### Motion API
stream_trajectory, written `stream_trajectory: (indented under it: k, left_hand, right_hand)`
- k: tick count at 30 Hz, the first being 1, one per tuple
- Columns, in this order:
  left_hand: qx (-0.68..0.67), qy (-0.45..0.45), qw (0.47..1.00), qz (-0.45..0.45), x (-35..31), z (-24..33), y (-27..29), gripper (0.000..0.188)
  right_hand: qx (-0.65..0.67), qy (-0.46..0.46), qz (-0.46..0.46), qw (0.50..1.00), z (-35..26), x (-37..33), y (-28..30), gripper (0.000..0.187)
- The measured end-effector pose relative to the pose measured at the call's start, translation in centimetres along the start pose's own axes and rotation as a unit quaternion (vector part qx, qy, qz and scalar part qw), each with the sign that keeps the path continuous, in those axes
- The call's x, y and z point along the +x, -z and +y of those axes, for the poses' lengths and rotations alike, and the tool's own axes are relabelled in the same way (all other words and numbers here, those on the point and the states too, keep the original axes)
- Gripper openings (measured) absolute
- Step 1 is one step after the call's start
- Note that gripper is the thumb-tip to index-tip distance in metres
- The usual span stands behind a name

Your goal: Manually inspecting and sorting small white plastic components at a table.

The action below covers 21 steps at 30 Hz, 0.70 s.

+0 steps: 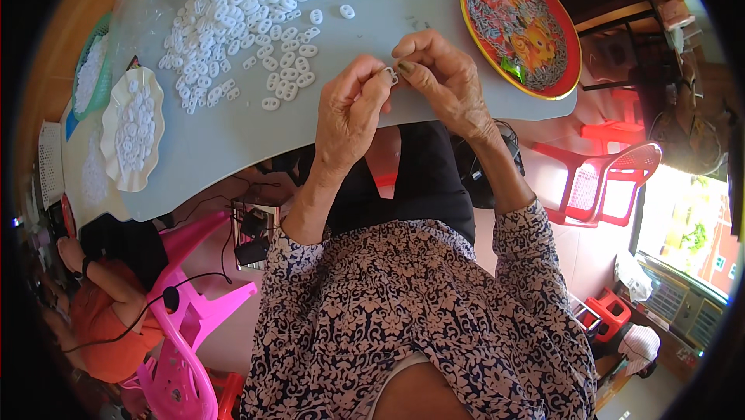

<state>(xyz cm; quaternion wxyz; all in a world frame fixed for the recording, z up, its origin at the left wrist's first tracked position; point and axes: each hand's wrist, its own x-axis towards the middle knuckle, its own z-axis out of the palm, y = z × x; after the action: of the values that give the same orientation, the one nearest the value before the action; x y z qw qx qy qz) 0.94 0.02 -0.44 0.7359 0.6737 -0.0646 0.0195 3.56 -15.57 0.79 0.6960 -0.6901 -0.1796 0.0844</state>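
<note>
On grey table (233,133), red tray (470,23) of metal clips, 2 hands (392,76) pinching white ring (390,75)

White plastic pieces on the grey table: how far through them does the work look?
Done, it seems: the red round tray at the right holds a heap of small pieces. In hand: both hands pinch one small white piece between fingertips, left hand and right hand meeting over the table edge. Left: a large pile of loose white pieces covers the grey table, so most seems undone.
</note>
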Motion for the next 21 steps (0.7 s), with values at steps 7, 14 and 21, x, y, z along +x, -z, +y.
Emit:
stream_trajectory:
  k: [7,14,21]
  left_hand:
    - [-0.001,-0.007,1.0,-0.014,0.03,-0.1,-0.1,0.018]
    - [0.007,0.0,1.0,-0.016,-0.17,0.27,-0.44,0.016]
    - [0.001,-0.006,1.0,-0.016,-0.32,0.13,-0.53,0.014]
  right_hand:
    - [0.024,-0.012,0.008,1.0,-0.07,-0.03,-0.1,0.015]
    - [0.0,0.001,0.026,1.0,0.09,-0.22,-0.27,0.015]
    - [-0.015,0.015,0.032,0.999,0.24,-0.22,-0.39,0.015]
